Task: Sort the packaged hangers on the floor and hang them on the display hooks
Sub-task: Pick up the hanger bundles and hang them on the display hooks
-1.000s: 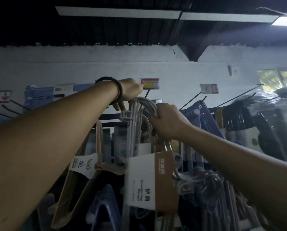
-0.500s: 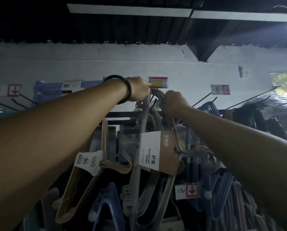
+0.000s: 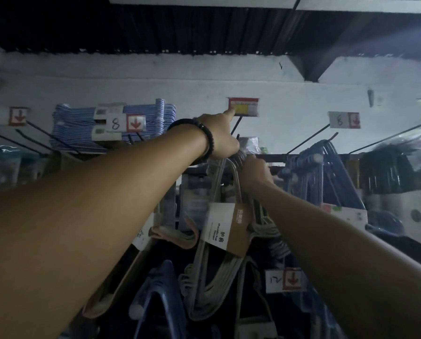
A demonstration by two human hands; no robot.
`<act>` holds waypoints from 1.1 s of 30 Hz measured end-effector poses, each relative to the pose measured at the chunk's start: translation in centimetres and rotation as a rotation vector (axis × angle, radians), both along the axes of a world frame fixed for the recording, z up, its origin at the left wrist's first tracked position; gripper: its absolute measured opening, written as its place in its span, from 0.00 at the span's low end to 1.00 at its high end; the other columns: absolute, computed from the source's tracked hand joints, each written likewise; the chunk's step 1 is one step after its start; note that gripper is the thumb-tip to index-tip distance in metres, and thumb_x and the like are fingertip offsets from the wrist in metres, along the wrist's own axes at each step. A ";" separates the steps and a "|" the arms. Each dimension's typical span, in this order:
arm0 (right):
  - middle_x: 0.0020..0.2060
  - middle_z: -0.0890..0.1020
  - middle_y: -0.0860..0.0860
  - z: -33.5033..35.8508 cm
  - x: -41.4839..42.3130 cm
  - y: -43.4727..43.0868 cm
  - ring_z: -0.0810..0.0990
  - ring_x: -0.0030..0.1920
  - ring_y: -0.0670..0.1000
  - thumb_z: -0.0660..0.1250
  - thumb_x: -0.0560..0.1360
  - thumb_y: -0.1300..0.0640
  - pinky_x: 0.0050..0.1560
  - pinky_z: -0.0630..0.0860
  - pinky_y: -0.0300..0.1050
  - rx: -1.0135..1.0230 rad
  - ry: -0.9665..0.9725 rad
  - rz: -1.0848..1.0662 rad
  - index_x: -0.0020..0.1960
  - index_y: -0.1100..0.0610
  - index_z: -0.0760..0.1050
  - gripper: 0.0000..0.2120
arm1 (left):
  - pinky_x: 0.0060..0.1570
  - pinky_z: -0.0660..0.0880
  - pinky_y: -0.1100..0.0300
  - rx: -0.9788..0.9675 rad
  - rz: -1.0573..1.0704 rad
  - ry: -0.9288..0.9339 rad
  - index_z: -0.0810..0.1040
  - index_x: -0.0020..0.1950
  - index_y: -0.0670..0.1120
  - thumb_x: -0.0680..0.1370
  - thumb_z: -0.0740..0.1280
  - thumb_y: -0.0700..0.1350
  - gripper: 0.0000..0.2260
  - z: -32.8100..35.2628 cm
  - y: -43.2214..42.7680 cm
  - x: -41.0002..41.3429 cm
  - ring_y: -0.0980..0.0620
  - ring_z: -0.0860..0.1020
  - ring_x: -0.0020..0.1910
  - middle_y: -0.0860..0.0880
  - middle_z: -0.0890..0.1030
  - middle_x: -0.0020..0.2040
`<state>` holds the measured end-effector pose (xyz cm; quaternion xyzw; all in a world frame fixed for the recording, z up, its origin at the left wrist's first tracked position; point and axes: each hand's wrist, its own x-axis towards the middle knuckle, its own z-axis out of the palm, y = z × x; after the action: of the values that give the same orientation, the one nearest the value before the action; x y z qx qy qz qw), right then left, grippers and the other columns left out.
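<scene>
A pack of grey hangers (image 3: 219, 272) with a white and brown card label (image 3: 225, 227) hangs from my raised hands. My right hand (image 3: 254, 173) grips the bundled hooks at the top of the pack. My left hand (image 3: 220, 135), with a black bead bracelet on the wrist, is up at the black display hook (image 3: 236, 126) under the yellow and red price tag (image 3: 244, 107), one finger touching the tag. A beige hanger pack (image 3: 170, 237) with a white tag hangs below my left forearm.
Blue hanger packs (image 3: 111, 126) lie stacked at upper left behind an "8" arrow tag. More blue hangers (image 3: 319, 177) and dark packs (image 3: 385, 174) hang at right. Bare black hooks (image 3: 309, 139) stick out from the white wall. Blue hangers (image 3: 160, 297) hang low in the middle.
Both hands have lifted the grey hanger pack higher, up to the hook under the yellow tag. The view has tilted upward and closer to the wall.
</scene>
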<state>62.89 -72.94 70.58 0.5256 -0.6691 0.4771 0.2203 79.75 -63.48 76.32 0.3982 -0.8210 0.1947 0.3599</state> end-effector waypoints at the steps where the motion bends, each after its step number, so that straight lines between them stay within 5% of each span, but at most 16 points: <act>1: 0.57 0.82 0.62 -0.5 0.2 -0.1 0.83 0.56 0.63 0.63 0.83 0.63 0.52 0.82 0.57 -0.002 -0.016 -0.010 0.66 0.62 0.71 0.12 | 0.44 0.78 0.53 -0.005 0.015 -0.013 0.42 0.84 0.58 0.77 0.65 0.48 0.43 -0.3 -0.1 0.1 0.45 0.79 0.51 0.44 0.75 0.71; 4: 0.64 0.74 0.63 -1.8 1.1 0.7 0.78 0.62 0.66 0.68 0.81 0.50 0.54 0.79 0.63 0.031 -0.043 -0.019 0.70 0.59 0.64 0.24 | 0.50 0.78 0.48 -0.038 0.034 -0.029 0.39 0.83 0.58 0.75 0.65 0.51 0.45 -1.7 -0.6 0.6 0.38 0.78 0.57 0.43 0.79 0.61; 8: 0.65 0.71 0.61 -5.5 2.6 4.3 0.72 0.65 0.64 0.67 0.79 0.46 0.52 0.76 0.58 -0.143 0.099 -0.017 0.71 0.58 0.65 0.26 | 0.64 0.75 0.44 -0.058 0.009 -0.016 0.61 0.80 0.53 0.75 0.65 0.56 0.33 -6.1 -0.7 3.2 0.41 0.73 0.68 0.45 0.74 0.70; 12: 0.50 0.81 0.52 -12.2 5.5 8.3 0.80 0.51 0.57 0.64 0.78 0.47 0.45 0.80 0.54 -0.182 0.276 0.192 0.52 0.51 0.75 0.08 | 0.58 0.78 0.50 -0.061 -0.080 0.029 0.74 0.69 0.56 0.76 0.67 0.58 0.22 -15.5 -0.7 7.9 0.49 0.78 0.59 0.53 0.78 0.61; 15: 0.35 0.80 0.48 -17.5 8.4 10.1 0.79 0.36 0.53 0.64 0.79 0.47 0.35 0.78 0.53 -0.027 0.313 0.430 0.41 0.50 0.73 0.10 | 0.46 0.74 0.61 -0.010 -0.073 0.125 0.78 0.53 0.59 0.77 0.68 0.54 0.06 -23.9 1.5 12.8 0.57 0.75 0.49 0.61 0.75 0.48; 18: 0.27 0.73 0.47 -23.3 12.4 11.8 0.73 0.27 0.48 0.64 0.82 0.46 0.28 0.72 0.53 0.051 0.400 0.680 0.36 0.48 0.68 0.17 | 0.38 0.75 0.55 0.108 0.101 0.219 0.74 0.43 0.55 0.78 0.67 0.55 0.07 -33.6 5.3 17.6 0.55 0.78 0.43 0.58 0.77 0.42; 21: 0.30 0.77 0.47 -29.8 17.0 13.0 0.76 0.31 0.48 0.58 0.79 0.38 0.30 0.73 0.52 0.207 0.425 0.990 0.40 0.48 0.71 0.16 | 0.37 0.76 0.53 0.288 0.346 0.303 0.73 0.42 0.56 0.75 0.62 0.55 0.05 -44.3 10.1 21.5 0.54 0.79 0.40 0.56 0.79 0.40; 26: 0.40 0.82 0.44 -45.6 25.8 15.0 0.81 0.40 0.49 0.63 0.82 0.43 0.42 0.79 0.51 0.667 0.511 1.446 0.47 0.47 0.74 0.09 | 0.45 0.80 0.49 0.794 0.875 0.434 0.79 0.50 0.55 0.79 0.56 0.60 0.15 -62.4 22.8 25.7 0.47 0.81 0.45 0.53 0.82 0.47; 30: 0.45 0.84 0.52 -59.6 30.6 21.8 0.83 0.44 0.54 0.65 0.83 0.49 0.46 0.82 0.57 1.068 0.547 1.656 0.53 0.53 0.77 0.07 | 0.50 0.78 0.54 1.025 1.192 0.649 0.80 0.56 0.57 0.81 0.62 0.54 0.09 -71.1 37.8 22.3 0.51 0.81 0.52 0.56 0.82 0.52; 33: 0.48 0.84 0.48 -67.4 31.2 29.8 0.83 0.48 0.51 0.67 0.82 0.50 0.50 0.81 0.52 1.332 0.687 1.750 0.55 0.52 0.79 0.07 | 0.51 0.79 0.56 1.185 1.399 0.824 0.80 0.57 0.57 0.81 0.62 0.55 0.10 -74.3 48.0 16.6 0.53 0.81 0.52 0.58 0.81 0.53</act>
<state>94.04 -43.09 3.20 0.9243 -0.0993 -0.1495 -0.3368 96.38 -15.45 1.99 0.9422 -0.1785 -0.2308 0.1645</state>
